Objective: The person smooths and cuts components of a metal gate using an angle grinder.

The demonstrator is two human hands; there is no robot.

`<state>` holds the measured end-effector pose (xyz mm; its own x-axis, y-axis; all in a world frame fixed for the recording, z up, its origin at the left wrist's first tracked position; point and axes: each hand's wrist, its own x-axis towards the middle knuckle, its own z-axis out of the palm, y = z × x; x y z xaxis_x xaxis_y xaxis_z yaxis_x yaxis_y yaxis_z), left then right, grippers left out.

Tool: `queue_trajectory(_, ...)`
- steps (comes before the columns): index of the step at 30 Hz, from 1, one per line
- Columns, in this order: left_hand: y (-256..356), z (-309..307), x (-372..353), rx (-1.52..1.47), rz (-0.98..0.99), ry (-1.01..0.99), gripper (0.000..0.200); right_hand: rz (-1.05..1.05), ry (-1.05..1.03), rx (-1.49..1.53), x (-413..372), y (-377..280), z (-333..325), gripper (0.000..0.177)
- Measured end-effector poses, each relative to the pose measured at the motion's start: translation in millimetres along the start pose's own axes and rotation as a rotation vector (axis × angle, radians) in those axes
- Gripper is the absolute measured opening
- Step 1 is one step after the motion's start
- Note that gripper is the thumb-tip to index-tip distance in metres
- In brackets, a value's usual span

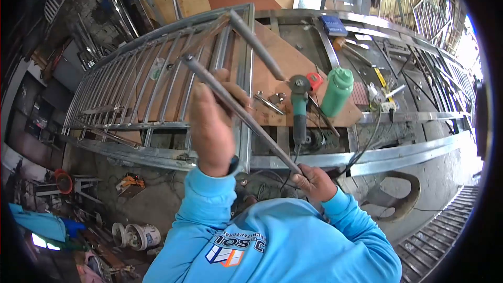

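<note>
A grey metal tube [246, 119] slants across the middle of the view. My right hand [314, 182] is closed around its lower end. My left hand [212, 131], smeared by motion, is raised at the tube's upper part, with its thumb straight up on one side and its fingers behind the tube. A second grey tube [257, 44] lies beyond, and a blurred brownish bar [207, 34] spans between the two tubes' far ends. Just past the tube, an angle grinder [299, 107] stands on the brown board [267, 73], beside a green bottle [338, 91] and a red tape measure [314, 81].
A barred metal frame [246, 84] lies at the left, and long metal rails [408, 152] run to the right. A blue box [333, 25], a hammer [353, 50] and cables lie farther back. White buckets [146, 236] and an orange tool [131, 182] are on the floor.
</note>
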<state>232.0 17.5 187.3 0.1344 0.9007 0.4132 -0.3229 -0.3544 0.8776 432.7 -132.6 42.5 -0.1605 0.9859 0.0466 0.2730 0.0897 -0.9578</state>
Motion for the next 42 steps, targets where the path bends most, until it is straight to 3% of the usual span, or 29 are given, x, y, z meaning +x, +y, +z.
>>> queue_trajectory(10,9,-73,-65,-0.296,-0.203,0.206,0.042,-0.065,-0.007,-0.306,-44,32,-18,0.041)
queue_trajectory(13,19,-108,-98,0.011,-0.192,0.143,0.039,-0.064,-0.072,-0.399,-53,39,-36,0.043)
queue_trajectory(17,26,-111,-138,0.203,-0.343,0.201,0.037,-0.054,-0.125,-0.448,-65,57,-48,0.05)
queue_trajectory(21,22,-98,-159,0.476,-0.421,0.226,0.036,0.059,-0.244,-0.46,-66,35,-65,0.048)
queue_trajectory(24,18,-117,-176,0.71,-0.438,0.232,0.038,-0.066,-0.254,-0.502,-66,42,-64,0.045)
queue_trajectory(25,14,-120,-182,0.744,-0.347,0.244,0.04,-0.061,-0.285,-0.527,-64,34,-62,0.044)
queue_trajectory(29,32,-136,-197,0.751,-0.375,0.33,0.039,-0.092,-0.382,-0.534,-54,24,-42,0.041)
queue_trajectory(34,40,-183,-204,0.886,-0.408,0.343,0.038,0.021,-0.386,-0.504,-44,-1,12,0.044)
queue_trajectory(40,35,-262,-223,0.772,-0.365,0.505,0.04,0.007,-0.409,-0.52,-9,-14,80,0.04)
queue_trajectory(42,28,-302,-238,0.119,-0.264,0.723,0.042,0.006,-0.418,-0.517,1,-9,113,0.039)
